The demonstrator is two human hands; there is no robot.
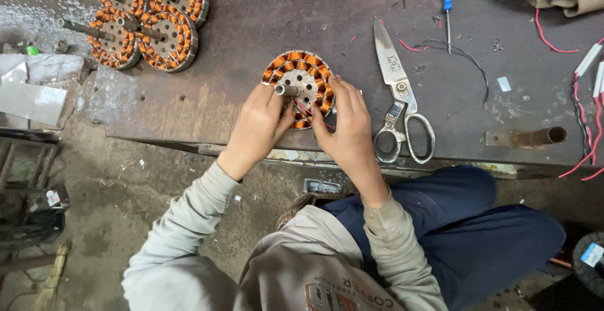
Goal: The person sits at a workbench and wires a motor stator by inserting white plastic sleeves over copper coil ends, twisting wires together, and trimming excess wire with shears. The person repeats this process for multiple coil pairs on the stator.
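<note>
A round motor stator [299, 75] with orange copper windings and a short metal shaft lies on the dark metal worktop [251, 22] near its front edge. My left hand [257, 128] grips the stator's lower left rim, thumb by the shaft. Against the stator's lower right side rests my right hand [347, 128], its fingers pinching thin red wires that come off the windings.
Large metal scissors [397, 91] lie just right of my right hand. A blue-handled screwdriver [448, 9] and black wire lie farther back. Several finished stators [148, 15] are stacked at the far left. A rusty tube [528, 137] and red-white leads [588, 97] sit at the right.
</note>
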